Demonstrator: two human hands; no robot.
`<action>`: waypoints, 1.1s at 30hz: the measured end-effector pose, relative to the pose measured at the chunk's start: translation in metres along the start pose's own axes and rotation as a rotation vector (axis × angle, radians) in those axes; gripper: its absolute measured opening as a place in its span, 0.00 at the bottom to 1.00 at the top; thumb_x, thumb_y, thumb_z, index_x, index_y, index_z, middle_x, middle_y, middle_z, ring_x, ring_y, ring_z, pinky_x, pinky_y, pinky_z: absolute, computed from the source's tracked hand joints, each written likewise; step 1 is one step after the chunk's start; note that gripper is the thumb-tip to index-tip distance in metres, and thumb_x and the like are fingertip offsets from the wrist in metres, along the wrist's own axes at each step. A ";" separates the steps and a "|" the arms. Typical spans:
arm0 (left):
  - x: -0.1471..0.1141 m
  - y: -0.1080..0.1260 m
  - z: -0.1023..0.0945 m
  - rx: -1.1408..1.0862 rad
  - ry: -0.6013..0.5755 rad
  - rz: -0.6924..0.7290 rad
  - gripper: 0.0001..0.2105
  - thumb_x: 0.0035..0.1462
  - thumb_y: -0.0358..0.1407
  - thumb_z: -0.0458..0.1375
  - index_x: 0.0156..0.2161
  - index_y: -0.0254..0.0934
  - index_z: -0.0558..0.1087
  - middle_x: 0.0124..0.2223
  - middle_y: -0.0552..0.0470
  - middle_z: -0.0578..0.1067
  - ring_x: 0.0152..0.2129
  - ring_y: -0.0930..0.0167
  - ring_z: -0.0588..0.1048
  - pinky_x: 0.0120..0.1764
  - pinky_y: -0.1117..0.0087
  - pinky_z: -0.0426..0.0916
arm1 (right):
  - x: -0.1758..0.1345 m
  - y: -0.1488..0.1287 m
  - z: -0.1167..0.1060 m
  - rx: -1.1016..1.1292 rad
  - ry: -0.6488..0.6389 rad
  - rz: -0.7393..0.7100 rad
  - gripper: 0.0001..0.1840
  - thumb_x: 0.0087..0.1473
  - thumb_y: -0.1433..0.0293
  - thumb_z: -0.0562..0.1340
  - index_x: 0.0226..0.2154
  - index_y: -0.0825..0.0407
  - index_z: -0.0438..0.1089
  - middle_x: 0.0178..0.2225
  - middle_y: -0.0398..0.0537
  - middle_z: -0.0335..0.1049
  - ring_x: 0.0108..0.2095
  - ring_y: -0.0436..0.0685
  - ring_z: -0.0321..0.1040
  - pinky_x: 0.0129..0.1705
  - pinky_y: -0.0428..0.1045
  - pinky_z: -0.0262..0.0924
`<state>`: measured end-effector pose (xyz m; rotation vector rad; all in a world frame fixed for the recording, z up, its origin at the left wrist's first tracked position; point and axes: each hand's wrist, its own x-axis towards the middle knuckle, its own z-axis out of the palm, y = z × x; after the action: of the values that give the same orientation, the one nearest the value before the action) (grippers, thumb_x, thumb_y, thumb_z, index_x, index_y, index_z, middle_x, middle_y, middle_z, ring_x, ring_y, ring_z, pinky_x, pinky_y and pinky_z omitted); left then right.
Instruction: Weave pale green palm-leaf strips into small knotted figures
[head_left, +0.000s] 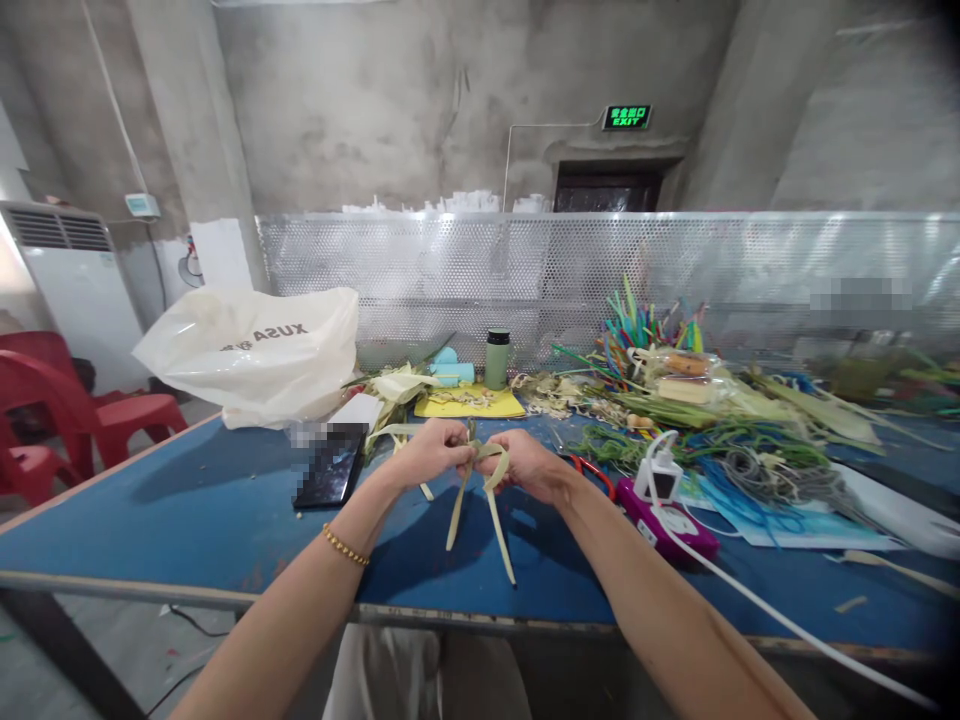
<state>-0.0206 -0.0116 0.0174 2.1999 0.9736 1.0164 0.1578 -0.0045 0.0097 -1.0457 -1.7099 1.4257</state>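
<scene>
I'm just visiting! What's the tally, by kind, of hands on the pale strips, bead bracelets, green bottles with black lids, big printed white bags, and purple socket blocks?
Hands on the pale strips: 2 (left hand, right hand)
Bead bracelet: 1
Green bottle: 1
White bag: 1
Purple socket block: 1
Total: 6

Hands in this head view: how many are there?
2: the left hand and the right hand, close together at the pale strips above the blue table.
</scene>
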 end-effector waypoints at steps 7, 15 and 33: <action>0.000 -0.005 -0.001 0.022 -0.007 -0.020 0.10 0.51 0.36 0.55 0.22 0.35 0.65 0.20 0.55 0.71 0.18 0.76 0.65 0.24 0.75 0.57 | -0.004 -0.006 -0.002 -0.007 -0.033 -0.001 0.13 0.33 0.70 0.70 0.21 0.58 0.67 0.17 0.40 0.63 0.17 0.46 0.60 0.20 0.43 0.58; -0.001 -0.003 -0.002 -0.013 -0.002 0.011 0.10 0.51 0.35 0.56 0.21 0.34 0.65 0.20 0.56 0.69 0.18 0.77 0.62 0.23 0.75 0.55 | 0.000 -0.005 -0.004 0.000 -0.049 0.026 0.10 0.34 0.73 0.67 0.19 0.57 0.64 0.16 0.39 0.62 0.16 0.43 0.56 0.17 0.41 0.51; 0.004 -0.015 0.004 -0.070 0.074 -0.044 0.10 0.48 0.35 0.56 0.20 0.34 0.64 0.19 0.57 0.66 0.19 0.76 0.62 0.23 0.74 0.54 | 0.000 -0.003 -0.006 0.018 -0.029 0.002 0.13 0.33 0.70 0.70 0.23 0.59 0.68 0.19 0.43 0.67 0.19 0.46 0.61 0.21 0.43 0.57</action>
<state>-0.0214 -0.0004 0.0062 2.0877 0.9996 1.1017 0.1627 -0.0023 0.0140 -1.0213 -1.7142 1.4615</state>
